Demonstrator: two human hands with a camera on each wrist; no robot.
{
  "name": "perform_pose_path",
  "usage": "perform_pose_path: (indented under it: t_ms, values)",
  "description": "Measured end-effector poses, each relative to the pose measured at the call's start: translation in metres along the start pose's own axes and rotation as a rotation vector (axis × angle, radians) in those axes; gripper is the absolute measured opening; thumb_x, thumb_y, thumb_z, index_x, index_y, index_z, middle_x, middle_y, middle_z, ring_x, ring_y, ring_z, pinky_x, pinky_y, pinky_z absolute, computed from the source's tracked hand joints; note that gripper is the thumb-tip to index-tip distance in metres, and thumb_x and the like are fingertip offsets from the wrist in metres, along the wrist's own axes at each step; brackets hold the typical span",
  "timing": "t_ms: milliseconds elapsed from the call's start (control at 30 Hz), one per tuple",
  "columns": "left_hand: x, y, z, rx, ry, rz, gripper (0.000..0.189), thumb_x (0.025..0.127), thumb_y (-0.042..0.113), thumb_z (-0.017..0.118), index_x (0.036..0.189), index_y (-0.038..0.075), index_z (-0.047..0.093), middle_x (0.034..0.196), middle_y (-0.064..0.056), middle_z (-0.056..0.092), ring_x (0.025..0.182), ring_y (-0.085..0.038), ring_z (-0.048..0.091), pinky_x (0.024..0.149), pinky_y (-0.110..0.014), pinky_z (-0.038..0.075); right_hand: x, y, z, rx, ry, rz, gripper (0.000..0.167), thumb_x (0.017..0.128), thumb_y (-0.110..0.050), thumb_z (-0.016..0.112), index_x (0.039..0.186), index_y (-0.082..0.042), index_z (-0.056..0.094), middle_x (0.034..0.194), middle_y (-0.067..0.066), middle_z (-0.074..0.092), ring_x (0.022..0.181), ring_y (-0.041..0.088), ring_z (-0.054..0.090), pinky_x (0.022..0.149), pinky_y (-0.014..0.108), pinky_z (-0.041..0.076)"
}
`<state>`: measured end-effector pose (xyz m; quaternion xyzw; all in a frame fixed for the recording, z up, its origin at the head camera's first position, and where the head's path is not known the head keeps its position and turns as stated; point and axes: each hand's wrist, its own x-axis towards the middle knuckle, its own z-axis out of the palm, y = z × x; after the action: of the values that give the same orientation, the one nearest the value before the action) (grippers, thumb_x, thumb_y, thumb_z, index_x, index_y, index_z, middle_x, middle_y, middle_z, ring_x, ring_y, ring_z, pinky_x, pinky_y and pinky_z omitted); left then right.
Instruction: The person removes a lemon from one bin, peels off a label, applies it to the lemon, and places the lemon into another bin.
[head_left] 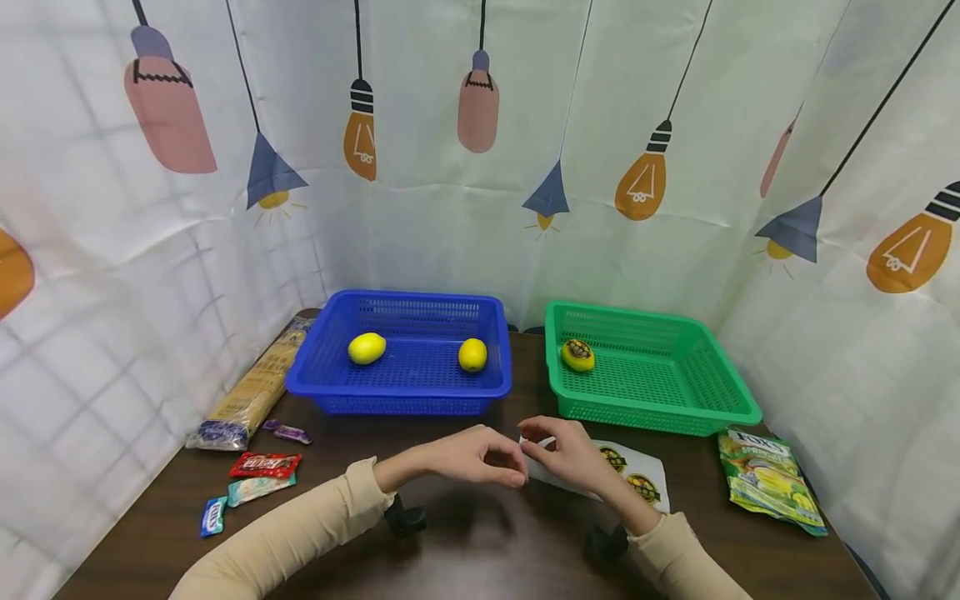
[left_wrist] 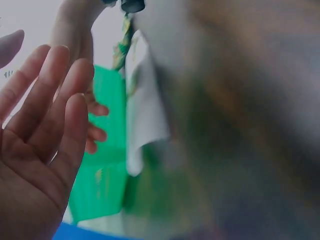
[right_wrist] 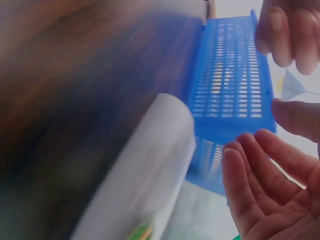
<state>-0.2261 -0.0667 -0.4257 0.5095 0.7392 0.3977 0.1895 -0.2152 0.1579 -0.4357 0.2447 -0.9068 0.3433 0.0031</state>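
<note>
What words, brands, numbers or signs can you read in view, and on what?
No text reads with certainty.
Green packet: large lettering, unclear.
Red packet: pale lettering, blurred.
Small blue packet: lettering too small.
Long package: print blurred.
Round stickers on white sheet: too small.
Lemon in green basket: sticker too small.

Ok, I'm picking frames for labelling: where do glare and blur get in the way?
Head: fairly sharp, with pale glare on the near dark brown wood-look tabletop; left wrist: tabletop smeared and hazy, the curled white paper label sheet soft; right wrist: tabletop blurred too, though the blue plastic basket's lattice is readable.
</note>
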Motion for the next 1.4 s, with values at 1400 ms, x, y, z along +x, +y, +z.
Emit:
perform_pose_path:
  t_ms: [1400]
  values:
    - [0.051, -0.113, -0.159, 0.171, 0.196, -0.703, 0.069, 0.084, 0.028, 0.078, 0.145, 0.014, 0.05, 0.157, -0.015, 0.042, 0.142, -0.038, 0.041, 0.12, -0.056, 0.033, 0.089, -0.017, -0.001, 0.318, 0.187, 0.348, 0.06, 0.086, -0.028, 0.078, 0.134, 0.003, 0.059, 0.11, 0.024, 0.074, 0.076, 0.028, 0.077, 0.077, 0.046, 0.061]
